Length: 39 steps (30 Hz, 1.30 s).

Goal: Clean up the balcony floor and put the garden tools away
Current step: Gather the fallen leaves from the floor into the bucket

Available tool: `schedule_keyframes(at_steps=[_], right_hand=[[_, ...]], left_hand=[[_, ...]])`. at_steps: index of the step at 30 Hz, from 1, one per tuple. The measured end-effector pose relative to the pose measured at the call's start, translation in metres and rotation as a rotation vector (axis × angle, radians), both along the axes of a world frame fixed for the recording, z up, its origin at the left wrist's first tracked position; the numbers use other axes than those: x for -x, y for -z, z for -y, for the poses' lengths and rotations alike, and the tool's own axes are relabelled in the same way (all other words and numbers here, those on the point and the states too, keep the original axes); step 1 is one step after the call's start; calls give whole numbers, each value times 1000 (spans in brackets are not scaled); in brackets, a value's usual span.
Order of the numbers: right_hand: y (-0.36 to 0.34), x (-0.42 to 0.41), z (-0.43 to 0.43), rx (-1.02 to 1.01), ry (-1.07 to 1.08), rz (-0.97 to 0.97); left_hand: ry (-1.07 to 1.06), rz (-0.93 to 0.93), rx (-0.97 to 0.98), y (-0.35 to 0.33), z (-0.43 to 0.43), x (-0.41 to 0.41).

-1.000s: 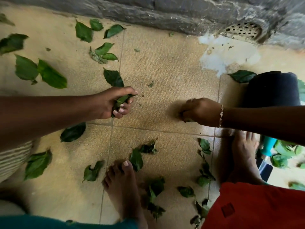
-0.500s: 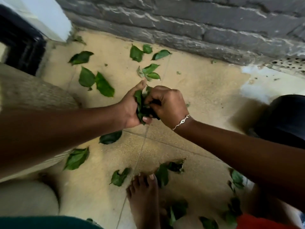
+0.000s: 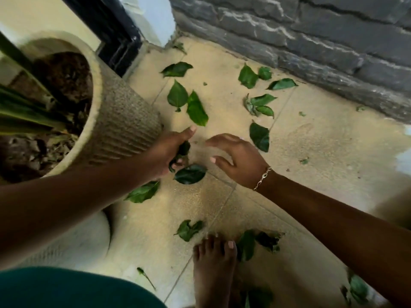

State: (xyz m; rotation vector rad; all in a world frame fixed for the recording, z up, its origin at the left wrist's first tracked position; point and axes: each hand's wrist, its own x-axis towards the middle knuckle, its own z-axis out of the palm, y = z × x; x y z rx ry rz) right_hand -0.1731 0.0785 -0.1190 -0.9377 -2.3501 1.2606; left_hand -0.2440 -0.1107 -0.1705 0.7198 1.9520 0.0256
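While the left hand (image 3: 168, 152) grips leaves (image 3: 184, 149), a planter (image 3: 124, 127) — ribbed — stands alongside.

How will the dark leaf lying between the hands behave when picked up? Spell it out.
Probably light and floppy: the dark leaf looks thin and lies nearly flat on the floor. Its flat edge may slide before it lifts. It should crumple harmlessly, like the bunched leaves in the left hand.
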Motion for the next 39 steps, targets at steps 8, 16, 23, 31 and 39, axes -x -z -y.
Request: schedule_keyframes(at_steps=[8, 16, 23, 31, 39], right_hand=[[63, 50, 41, -564, -425, 308], [49, 52, 33, -593, -334, 233], [37, 90, 14, -359, -513, 538], [39, 67, 89, -397, -687, 521], [64, 42, 91, -590, -648, 181]], left_hand=[[145, -112, -23, 22, 33, 2], [403, -455, -159, -58, -33, 160], [395, -651, -173, -34, -12, 159], [84, -651, -61, -22, -13, 159], [-128, -520, -35, -30, -20, 153]])
